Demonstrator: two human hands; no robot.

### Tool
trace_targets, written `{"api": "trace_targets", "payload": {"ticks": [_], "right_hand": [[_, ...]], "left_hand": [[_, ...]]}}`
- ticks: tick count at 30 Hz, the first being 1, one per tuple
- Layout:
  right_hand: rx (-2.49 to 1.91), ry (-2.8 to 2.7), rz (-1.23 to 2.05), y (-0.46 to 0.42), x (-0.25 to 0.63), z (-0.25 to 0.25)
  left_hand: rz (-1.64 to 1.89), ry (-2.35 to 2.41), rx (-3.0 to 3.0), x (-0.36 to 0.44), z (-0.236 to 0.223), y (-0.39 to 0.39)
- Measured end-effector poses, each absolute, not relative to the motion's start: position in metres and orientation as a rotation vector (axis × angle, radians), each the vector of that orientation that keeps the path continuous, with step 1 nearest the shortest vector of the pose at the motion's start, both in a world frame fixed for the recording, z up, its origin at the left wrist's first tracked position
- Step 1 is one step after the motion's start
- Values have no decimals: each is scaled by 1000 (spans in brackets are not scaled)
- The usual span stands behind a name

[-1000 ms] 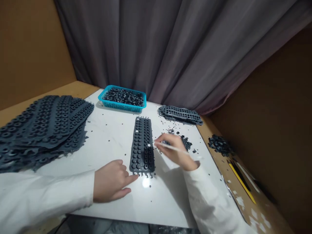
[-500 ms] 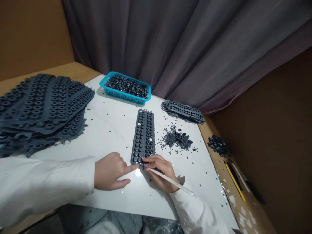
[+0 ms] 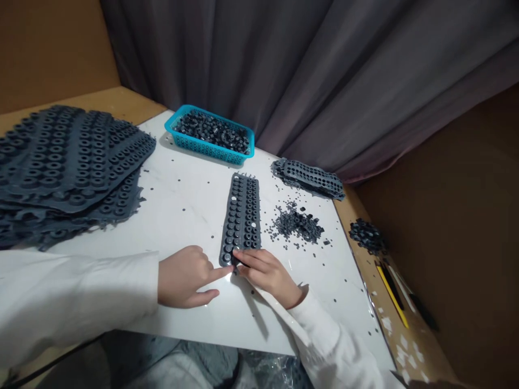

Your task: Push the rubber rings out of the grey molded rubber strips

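Note:
A dark grey rubber strip [image 3: 239,216] with rows of round, raised studs lies lengthwise before me on the white tabletop. My left hand [image 3: 188,278] stretches its index finger to the strip's near edge. Its thumb is held apart, the other fingers are curled, and it holds nothing. In my right hand [image 3: 270,278] is a slim white stick-like tool [image 3: 290,321], its rear end pointing back along my forearm. The right fingertips rest on the near right end of the strip and hide the tool's tip and several studs.
Large studded rubber sheets [image 3: 77,156] are piled at left. At the back stands a blue basket [image 3: 208,151] of small dark pieces. Perforated strips [image 3: 310,178] and a heap of dark bits [image 3: 300,224] lie right. A yellow-edged tool [image 3: 391,294] lies on the wooden edge.
The right fingers have shifted on the strip's near end, and the white tool has swung to point more steeply toward me. The left index finger stays at the edge. The whole view has shifted slightly.

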State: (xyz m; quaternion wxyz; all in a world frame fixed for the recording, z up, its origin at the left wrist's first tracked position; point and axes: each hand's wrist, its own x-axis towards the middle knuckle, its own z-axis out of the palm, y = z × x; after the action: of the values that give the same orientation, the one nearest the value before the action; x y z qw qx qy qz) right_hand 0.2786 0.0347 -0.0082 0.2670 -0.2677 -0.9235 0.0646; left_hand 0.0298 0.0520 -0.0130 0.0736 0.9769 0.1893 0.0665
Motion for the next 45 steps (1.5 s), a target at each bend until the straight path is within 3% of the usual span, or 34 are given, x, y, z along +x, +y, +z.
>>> {"api": "trace_targets", "payload": {"ticks": [4, 11, 17, 24, 38, 45], "right_hand": [[-793, -2459, 111, 36, 277, -9], [-988, -2124, 324, 39, 286, -14], [-1475, -1746, 315, 36, 301, -2], [-974, -1978, 634, 31, 272, -4], [-921, -2170, 469, 36, 275, -12], [-889, -2407, 67, 42, 276, -12]], "left_hand": [[180, 567, 2935, 30, -12, 52], [109, 515, 2936, 30, -8, 54], [61, 527, 2925, 31, -4, 54], [96, 548, 2936, 31, -5, 52], [48, 572, 2945, 33, -3, 52], [68, 571, 2945, 32, -5, 52]]}}
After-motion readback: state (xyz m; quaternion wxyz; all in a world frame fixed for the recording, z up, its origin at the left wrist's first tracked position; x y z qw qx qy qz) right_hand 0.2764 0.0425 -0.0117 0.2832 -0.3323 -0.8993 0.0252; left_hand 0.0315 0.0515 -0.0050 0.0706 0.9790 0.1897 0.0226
